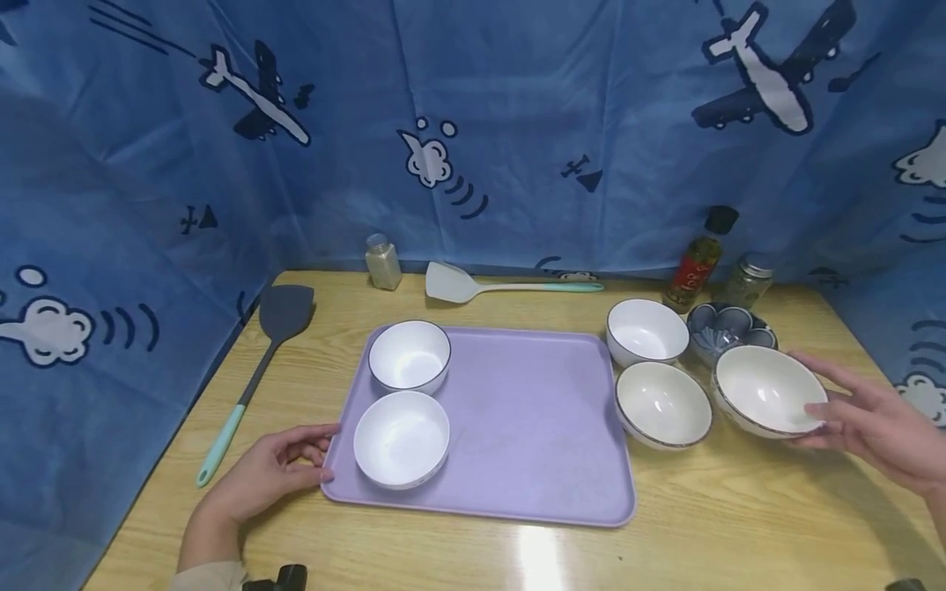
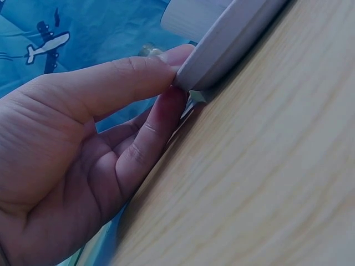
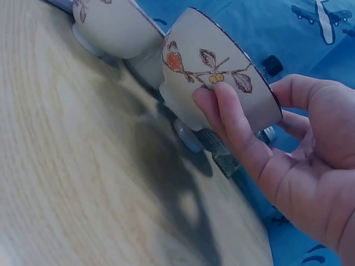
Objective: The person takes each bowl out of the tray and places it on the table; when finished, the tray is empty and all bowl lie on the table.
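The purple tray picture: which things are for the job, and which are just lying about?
Probably for the job:
purple tray (left grip)
raised bowl (right grip)
bowls on the tray
bowls beside the tray
dark patterned bowl, maybe

Probably just lying about:
dark spatula
white spatula
small pale jar
red-labelled bottle
silver-lidded jar

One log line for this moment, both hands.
left hand: pinches edge of purple tray | right hand: holds patterned bowl above table | tray: two white bowls aboard
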`<action>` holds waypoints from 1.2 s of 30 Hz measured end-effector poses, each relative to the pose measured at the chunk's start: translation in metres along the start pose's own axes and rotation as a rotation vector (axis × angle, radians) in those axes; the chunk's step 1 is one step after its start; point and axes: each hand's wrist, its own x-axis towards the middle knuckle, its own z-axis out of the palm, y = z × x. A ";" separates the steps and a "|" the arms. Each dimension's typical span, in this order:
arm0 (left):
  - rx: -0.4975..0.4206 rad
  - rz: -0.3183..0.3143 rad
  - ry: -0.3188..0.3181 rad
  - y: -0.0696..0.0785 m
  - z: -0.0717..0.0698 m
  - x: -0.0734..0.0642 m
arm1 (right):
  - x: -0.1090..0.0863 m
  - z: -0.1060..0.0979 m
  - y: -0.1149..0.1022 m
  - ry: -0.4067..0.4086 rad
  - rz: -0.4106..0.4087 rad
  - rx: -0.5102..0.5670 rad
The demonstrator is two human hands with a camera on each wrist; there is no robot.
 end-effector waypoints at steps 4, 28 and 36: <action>0.002 -0.014 0.003 0.001 -0.001 0.000 | -0.001 0.001 0.006 0.003 -0.006 0.023; -0.008 -0.026 -0.011 0.000 -0.001 0.000 | -0.008 0.003 0.027 -0.067 -0.009 0.172; -0.017 -0.018 -0.019 0.001 -0.001 0.000 | -0.006 0.004 0.032 -0.040 0.029 0.158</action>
